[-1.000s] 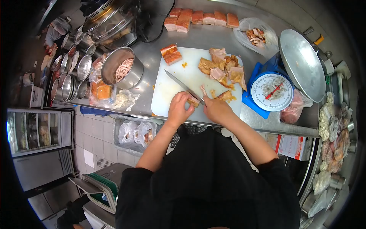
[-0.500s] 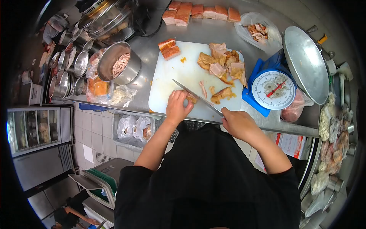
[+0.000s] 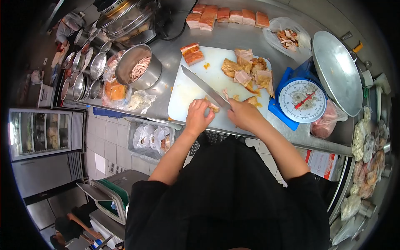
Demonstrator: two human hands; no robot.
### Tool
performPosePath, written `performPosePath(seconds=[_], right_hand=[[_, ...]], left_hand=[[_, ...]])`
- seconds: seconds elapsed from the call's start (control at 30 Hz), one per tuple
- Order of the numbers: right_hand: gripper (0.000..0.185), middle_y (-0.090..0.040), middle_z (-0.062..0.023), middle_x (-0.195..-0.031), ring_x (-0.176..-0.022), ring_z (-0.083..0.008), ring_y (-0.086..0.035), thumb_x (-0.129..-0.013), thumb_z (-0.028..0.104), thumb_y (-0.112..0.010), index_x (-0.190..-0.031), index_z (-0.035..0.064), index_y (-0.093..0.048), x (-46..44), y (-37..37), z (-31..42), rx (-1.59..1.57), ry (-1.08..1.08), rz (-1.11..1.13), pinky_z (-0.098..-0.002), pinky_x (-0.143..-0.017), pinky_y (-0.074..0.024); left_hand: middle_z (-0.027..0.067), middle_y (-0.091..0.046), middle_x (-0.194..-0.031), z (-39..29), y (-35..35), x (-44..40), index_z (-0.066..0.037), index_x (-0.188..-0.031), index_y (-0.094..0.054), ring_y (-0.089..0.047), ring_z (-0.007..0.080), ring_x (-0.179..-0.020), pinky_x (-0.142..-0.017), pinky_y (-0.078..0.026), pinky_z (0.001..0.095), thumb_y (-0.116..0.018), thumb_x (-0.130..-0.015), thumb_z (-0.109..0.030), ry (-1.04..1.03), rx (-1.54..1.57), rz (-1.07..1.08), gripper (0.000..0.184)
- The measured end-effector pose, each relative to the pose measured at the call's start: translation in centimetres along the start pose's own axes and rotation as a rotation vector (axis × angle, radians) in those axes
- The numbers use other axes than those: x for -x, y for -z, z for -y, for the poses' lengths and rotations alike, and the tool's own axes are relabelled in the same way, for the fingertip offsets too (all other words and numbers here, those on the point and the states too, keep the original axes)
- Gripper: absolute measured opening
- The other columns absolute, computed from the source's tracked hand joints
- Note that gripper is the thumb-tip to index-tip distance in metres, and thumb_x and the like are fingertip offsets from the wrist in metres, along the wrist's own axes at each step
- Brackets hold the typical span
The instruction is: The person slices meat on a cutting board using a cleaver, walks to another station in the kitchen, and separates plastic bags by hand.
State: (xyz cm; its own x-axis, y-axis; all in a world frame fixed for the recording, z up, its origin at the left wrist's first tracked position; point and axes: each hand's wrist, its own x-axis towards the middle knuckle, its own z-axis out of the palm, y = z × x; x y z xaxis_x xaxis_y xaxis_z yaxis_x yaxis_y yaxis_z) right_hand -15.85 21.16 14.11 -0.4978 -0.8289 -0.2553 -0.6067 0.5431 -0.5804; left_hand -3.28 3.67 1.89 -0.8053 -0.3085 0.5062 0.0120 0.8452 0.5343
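In the head view my right hand (image 3: 245,113) is closed round the handle of a kitchen knife (image 3: 204,86), its blade slanting to the far left over a white cutting board (image 3: 177,98). My left hand (image 3: 198,117) grips a small piece of cooked pork (image 3: 214,107) near the board's front edge, just below the blade. A thin meat strip (image 3: 225,94) lies by the knife, and another browned piece (image 3: 252,101) is partly hidden behind my right hand. Pork skin pieces (image 3: 243,77) are heaped at the right; crisp pork belly chunks (image 3: 192,54) rest at the back left corner.
A steel pot (image 3: 152,75) holding meat strips stands left of the board. On the right are a blue dial scale (image 3: 303,100) and its metal pan (image 3: 337,75). Pork belly blocks (image 3: 223,15) line the back, beside a plastic bag of meat scraps (image 3: 273,35). Another person (image 3: 71,225) is at lower left.
My right hand has moved the knife away from the board's front edge, toward the back. My left hand keeps its hold on the pork piece. The whole view has shifted slightly.
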Motion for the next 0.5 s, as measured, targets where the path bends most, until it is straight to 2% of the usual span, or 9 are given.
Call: performPosePath(seconds=[0.07, 0.27, 0.5], right_hand=[[0.031, -0.072, -0.0251, -0.098, -0.094, -0.0452, -0.069, -0.097, 0.023, -0.062, -0.120, 0.0016, -0.058, 1.6, 1.2, -0.6, 0.087, 0.006, 0.084, -0.0532, -0.083, -0.0539], [0.030, -0.072, -0.0249, -0.098, -0.094, -0.0445, -0.070, -0.098, 0.022, -0.059, -0.120, 0.0011, -0.057, 5.8, 3.3, -1.0, 0.133, -0.030, 0.183, -0.0532, -0.086, -0.0537], [0.031, -0.071, -0.0263, -0.096, -0.093, -0.0467, -0.068, -0.098, 0.021, -0.060, -0.121, 0.0004, -0.055, 3.6, 1.4, -1.8, 0.087, -0.002, 0.181, -0.0548, -0.083, -0.0527]], left_hand=[[0.0108, -0.062, -0.097, -0.2, 0.1, 0.0, -0.007, -0.101, -0.065, -0.061, 0.0332, -0.097, -0.088, -0.049, 0.0444, -0.074, -0.075, -0.009, -0.002, -0.023, -0.010, 0.027], [0.0093, -0.062, -0.095, 0.0, -0.2, 0.1, -0.007, -0.101, -0.065, -0.061, 0.0318, -0.094, -0.086, -0.049, 0.0428, -0.075, -0.075, -0.009, -0.008, -0.048, -0.017, 0.027], [0.0088, -0.063, -0.095, -0.1, -0.1, -0.1, -0.006, -0.101, -0.066, -0.060, 0.0308, -0.093, -0.085, -0.048, 0.0430, -0.074, -0.074, -0.009, -0.032, -0.079, 0.013, 0.029]])
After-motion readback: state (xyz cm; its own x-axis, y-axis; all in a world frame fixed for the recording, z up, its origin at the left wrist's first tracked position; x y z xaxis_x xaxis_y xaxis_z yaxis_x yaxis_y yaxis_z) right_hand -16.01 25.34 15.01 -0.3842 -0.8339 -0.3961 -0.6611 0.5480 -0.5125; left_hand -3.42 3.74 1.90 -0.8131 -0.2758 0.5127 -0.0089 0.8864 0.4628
